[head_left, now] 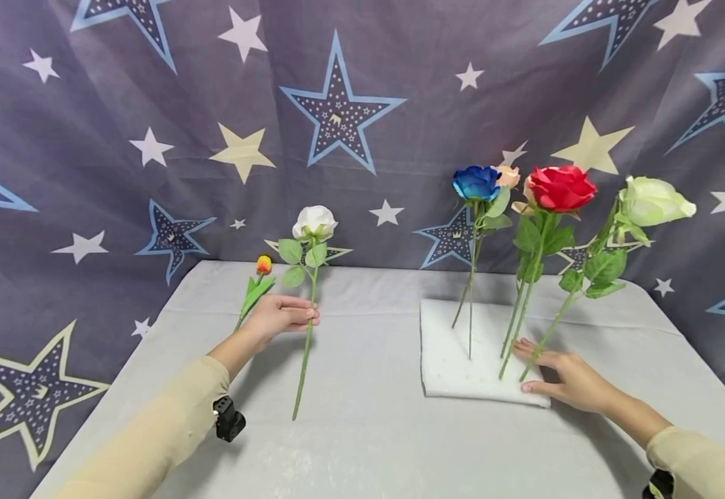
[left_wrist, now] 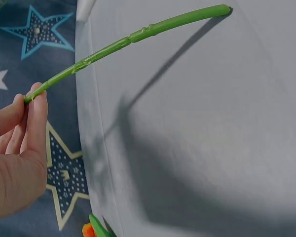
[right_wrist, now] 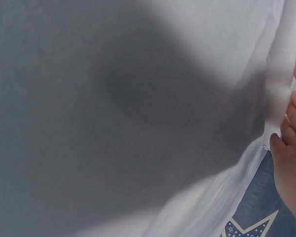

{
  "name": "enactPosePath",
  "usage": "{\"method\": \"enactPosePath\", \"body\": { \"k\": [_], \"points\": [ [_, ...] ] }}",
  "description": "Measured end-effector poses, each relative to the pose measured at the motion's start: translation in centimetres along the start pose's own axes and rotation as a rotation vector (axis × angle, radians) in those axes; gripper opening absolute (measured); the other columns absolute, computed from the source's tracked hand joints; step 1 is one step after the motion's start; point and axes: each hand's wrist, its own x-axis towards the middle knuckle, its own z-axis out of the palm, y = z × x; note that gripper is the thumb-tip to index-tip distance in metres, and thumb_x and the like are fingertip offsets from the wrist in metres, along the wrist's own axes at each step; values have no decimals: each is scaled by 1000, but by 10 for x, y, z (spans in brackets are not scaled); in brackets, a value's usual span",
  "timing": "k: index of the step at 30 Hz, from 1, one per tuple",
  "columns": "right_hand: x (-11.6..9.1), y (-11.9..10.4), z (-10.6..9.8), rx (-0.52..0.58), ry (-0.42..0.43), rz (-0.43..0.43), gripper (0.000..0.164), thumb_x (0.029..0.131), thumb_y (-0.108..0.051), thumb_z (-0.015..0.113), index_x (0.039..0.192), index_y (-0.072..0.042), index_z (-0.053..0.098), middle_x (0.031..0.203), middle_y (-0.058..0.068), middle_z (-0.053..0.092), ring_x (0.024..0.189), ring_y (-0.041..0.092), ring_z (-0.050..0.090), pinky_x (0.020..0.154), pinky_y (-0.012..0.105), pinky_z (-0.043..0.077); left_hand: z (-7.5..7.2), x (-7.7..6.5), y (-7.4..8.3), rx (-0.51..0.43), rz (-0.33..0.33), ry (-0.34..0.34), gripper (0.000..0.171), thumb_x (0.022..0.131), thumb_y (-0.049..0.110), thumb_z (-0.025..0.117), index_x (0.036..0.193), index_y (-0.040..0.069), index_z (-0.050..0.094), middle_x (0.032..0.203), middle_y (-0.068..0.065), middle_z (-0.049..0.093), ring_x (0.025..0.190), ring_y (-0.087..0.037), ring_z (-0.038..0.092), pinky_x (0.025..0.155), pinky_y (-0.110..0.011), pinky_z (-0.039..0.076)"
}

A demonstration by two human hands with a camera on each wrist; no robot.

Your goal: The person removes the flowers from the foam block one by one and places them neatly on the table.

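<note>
My left hand (head_left: pixel 281 316) pinches the green stem (left_wrist: pixel 103 53) of a white rose (head_left: pixel 315 223) between thumb and fingertips. The rose is upright, its lower stem end just over the table in the left wrist view. On the right, my right hand (head_left: pixel 565 378) rests with extended fingers on the right side of a white foam pad (head_left: pixel 450 374). Standing in that pad are a blue rose (head_left: pixel 477 183), a red rose (head_left: pixel 562 188), a pale green rose (head_left: pixel 656 201) leaning right, and a peach rose (head_left: pixel 508 176) partly hidden behind the others.
An orange-yellow tulip (head_left: pixel 264 265) with green leaves is beyond my left hand, near the table's left edge. A grey-white cloth covers the table (head_left: pixel 362 430). Behind it hangs a dark curtain (head_left: pixel 400 41) printed with stars.
</note>
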Motion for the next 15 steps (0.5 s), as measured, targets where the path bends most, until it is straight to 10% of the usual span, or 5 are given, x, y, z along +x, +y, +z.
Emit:
{"method": "enactPosePath", "body": {
  "k": [15],
  "points": [
    [0,0,0,6,4,8,58,72,-31,74,124,-11,57,125,16,55,121,8,42,101,0,19,-26,-6,-11,17,-46,11,37,82,-4,61,115,-19,50,84,-10,70,74,-16,68,74,-29,57]
  ]
}}
